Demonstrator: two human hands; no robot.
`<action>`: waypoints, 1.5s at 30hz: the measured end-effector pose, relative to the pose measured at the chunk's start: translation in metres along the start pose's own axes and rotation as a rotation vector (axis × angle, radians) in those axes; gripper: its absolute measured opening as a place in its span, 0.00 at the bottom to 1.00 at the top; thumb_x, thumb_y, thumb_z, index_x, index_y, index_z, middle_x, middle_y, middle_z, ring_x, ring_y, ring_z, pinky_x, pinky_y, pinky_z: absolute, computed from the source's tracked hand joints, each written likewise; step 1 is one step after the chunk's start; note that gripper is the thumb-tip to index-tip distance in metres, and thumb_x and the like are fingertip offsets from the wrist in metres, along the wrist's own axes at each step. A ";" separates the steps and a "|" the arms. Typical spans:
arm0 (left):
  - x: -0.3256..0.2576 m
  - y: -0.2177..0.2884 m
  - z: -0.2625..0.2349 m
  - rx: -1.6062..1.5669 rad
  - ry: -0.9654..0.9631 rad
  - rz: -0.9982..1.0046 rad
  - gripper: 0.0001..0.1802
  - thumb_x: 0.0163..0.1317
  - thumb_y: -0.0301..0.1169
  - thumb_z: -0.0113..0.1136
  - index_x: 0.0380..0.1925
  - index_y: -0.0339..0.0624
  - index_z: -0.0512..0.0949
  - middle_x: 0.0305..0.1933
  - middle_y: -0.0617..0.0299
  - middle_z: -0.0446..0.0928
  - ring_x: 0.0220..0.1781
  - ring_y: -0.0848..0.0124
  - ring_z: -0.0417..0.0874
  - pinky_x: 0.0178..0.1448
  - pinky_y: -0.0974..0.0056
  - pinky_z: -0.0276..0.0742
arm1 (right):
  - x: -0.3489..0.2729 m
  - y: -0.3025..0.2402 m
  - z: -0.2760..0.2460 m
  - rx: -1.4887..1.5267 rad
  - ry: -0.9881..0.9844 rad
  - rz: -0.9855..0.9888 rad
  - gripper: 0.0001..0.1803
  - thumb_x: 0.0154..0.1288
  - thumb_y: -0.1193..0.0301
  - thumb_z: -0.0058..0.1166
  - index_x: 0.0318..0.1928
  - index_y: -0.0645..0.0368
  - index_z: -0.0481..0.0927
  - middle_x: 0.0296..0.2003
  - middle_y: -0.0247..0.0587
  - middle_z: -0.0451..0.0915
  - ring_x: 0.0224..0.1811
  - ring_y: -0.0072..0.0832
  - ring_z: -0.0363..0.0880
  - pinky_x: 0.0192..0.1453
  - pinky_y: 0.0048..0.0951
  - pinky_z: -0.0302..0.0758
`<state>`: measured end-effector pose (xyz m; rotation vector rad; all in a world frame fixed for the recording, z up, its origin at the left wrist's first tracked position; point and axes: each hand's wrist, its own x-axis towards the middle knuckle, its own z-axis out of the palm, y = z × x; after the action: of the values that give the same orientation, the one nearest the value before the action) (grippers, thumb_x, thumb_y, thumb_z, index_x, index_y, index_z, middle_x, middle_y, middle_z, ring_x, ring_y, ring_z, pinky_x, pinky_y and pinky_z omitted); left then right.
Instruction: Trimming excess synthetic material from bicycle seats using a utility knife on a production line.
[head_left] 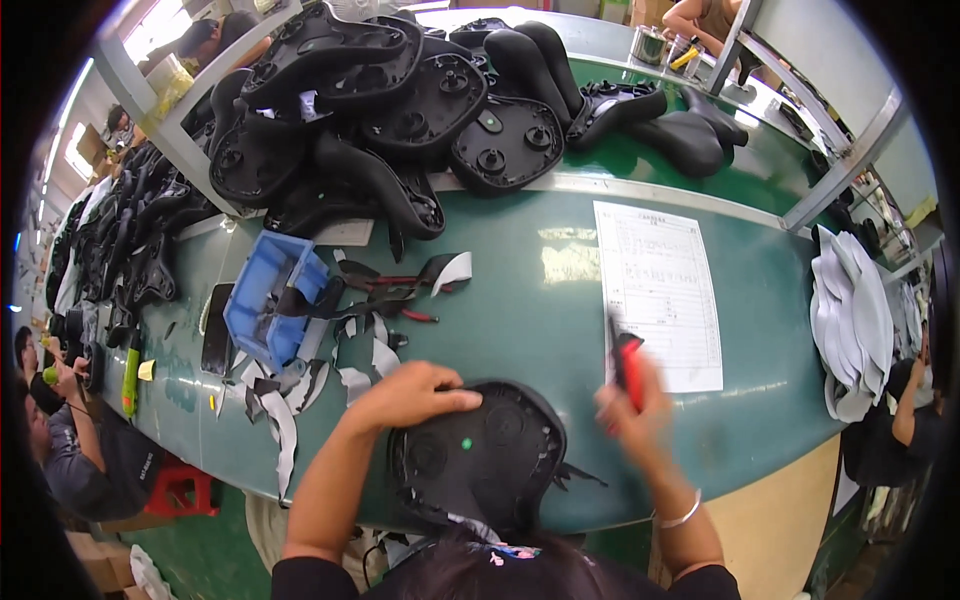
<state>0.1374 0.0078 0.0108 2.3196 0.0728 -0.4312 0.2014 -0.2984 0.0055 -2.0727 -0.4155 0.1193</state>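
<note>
Right hand (640, 410) smeared by motion, fingers not separable, grip on the red-handled tool (628, 368) probably closed but unreadable. Near edge of the black saddle base (480, 455) hidden at six o'clock behind dark hair (490, 570). Left hand (415, 395) covering the base's rim at ten o'clock. Print on the paper sheet (660, 290) too small to tell. Pile of black saddles (400, 110) cropped at twelve o'clock, lower ones buried.

Open tabletop (520, 330) is left between scraps (300, 385) and paper (660, 295); beyond, passage is blocked by piled saddles (400, 110).
</note>
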 end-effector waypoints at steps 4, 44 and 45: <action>0.075 0.021 -0.069 -0.715 0.397 0.000 0.21 0.60 0.48 0.60 0.29 0.38 0.76 0.24 0.64 0.73 0.26 0.75 0.72 0.32 0.69 0.70 | 0.123 0.007 -0.037 0.231 0.389 -0.028 0.22 0.61 0.73 0.57 0.56 0.62 0.70 0.24 0.28 0.69 0.18 0.14 0.66 0.21 0.17 0.65; -0.037 -0.025 0.007 -1.207 0.363 0.008 0.30 0.58 0.38 0.58 0.58 0.34 0.67 0.48 0.56 0.75 0.46 0.69 0.79 0.50 0.65 0.77 | -0.012 -0.040 0.016 0.168 -0.197 -0.086 0.25 0.65 0.70 0.53 0.62 0.55 0.66 0.31 0.38 0.76 0.26 0.21 0.75 0.29 0.22 0.74; -0.041 -0.013 0.001 -1.149 0.357 -0.041 0.30 0.57 0.39 0.61 0.56 0.34 0.68 0.45 0.57 0.75 0.43 0.71 0.79 0.48 0.66 0.77 | -0.012 -0.033 0.014 0.009 -0.167 -0.336 0.25 0.64 0.71 0.54 0.62 0.53 0.67 0.31 0.39 0.77 0.25 0.24 0.75 0.28 0.22 0.73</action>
<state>0.0958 0.0198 0.0148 1.2268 0.4210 0.0461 0.1786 -0.2762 0.0255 -1.9612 -0.8566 0.0932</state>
